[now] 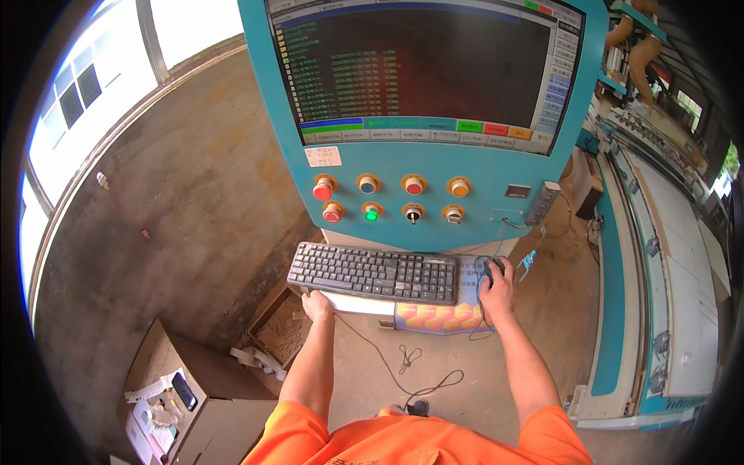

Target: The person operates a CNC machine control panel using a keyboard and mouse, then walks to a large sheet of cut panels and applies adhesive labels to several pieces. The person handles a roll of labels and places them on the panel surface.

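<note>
My right hand (498, 288) is closed over a black computer mouse (492, 268) at the right end of a narrow keyboard shelf (360, 305). Under the mouse lies a printed mat (470, 273) in blue and grey. At the shelf's front left corner, my left hand (316, 304) grips the edge, its fingers partly hidden. Between the hands, a black keyboard (372, 272) lies along the shelf, touched by neither. Above it stands a teal control cabinet (434, 221) with a lit screen (418, 74) showing a list of green text lines.
Push buttons and knobs (414, 186) line the cabinet front. A large teal and white machine (620, 302) stands to the right. At lower left a cardboard box (225, 422) bears a phone (184, 391) and papers. A black cable (387, 364) trails below the shelf.
</note>
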The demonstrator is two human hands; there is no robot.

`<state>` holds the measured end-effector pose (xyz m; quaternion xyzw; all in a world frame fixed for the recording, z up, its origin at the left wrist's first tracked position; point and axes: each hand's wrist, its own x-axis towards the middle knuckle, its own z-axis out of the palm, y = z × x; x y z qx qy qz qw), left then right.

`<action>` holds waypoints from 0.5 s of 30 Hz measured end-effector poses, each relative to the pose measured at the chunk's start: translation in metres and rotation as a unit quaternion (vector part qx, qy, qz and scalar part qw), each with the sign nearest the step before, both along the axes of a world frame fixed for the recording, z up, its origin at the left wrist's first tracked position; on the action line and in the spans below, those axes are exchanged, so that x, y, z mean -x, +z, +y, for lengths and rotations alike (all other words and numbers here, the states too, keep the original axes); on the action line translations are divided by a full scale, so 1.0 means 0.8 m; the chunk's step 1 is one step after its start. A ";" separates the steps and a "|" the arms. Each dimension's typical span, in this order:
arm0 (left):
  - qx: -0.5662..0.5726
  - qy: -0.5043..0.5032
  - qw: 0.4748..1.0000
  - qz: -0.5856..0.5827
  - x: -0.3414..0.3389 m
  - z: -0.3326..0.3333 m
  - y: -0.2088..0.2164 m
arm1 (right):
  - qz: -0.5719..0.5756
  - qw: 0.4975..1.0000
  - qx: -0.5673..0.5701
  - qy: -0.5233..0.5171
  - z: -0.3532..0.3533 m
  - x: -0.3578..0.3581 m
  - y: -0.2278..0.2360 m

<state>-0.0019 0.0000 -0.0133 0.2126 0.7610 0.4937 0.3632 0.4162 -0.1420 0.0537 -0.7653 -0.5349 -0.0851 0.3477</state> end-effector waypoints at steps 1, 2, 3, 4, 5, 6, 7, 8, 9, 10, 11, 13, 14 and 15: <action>-0.001 0.002 1.000 0.013 0.004 0.002 -0.006 | 0.003 1.000 -0.004 0.002 0.001 0.003 0.001; -0.006 0.010 1.000 0.006 0.007 0.005 -0.012 | 0.002 1.000 -0.008 0.005 0.002 0.005 0.001; -0.011 0.017 1.000 -0.003 0.005 0.006 -0.012 | -0.001 1.000 -0.010 0.007 0.002 0.005 0.001; -0.016 0.025 0.999 -0.011 0.005 0.006 -0.012 | -0.003 1.000 -0.013 0.009 0.002 0.004 0.001; -0.012 0.010 1.000 -0.005 0.007 0.004 -0.012 | -0.003 1.000 -0.013 0.013 0.003 0.003 0.000; -0.007 -0.010 1.000 -0.001 -0.005 -0.002 0.006 | -0.005 1.000 -0.013 0.011 0.000 -0.003 -0.003; -0.004 -0.026 1.000 0.005 -0.010 -0.007 0.020 | -0.005 1.000 -0.014 0.014 0.000 -0.005 -0.004; -0.001 -0.006 1.000 -0.020 -0.015 -0.007 0.023 | -0.011 1.000 -0.017 0.016 0.000 -0.007 -0.005; 0.002 -0.002 1.000 -0.006 -0.011 -0.008 0.021 | -0.009 1.000 -0.015 0.018 0.000 -0.004 -0.005; 0.005 0.001 1.000 0.007 -0.007 -0.006 0.015 | -0.008 1.000 -0.013 0.019 0.001 -0.002 -0.004; 0.009 0.004 1.000 0.021 -0.003 -0.005 0.012 | -0.007 1.000 -0.011 0.019 0.001 0.000 -0.004; 0.009 0.009 1.000 0.020 0.000 -0.003 0.008 | -0.008 1.000 -0.010 0.021 0.003 -0.001 -0.005; 0.010 0.012 1.000 0.019 0.001 -0.002 0.005 | -0.008 1.000 -0.011 0.022 0.003 0.000 -0.005; 0.010 0.012 1.000 0.017 -0.002 -0.002 0.003 | -0.009 1.000 -0.010 0.020 0.001 0.000 -0.003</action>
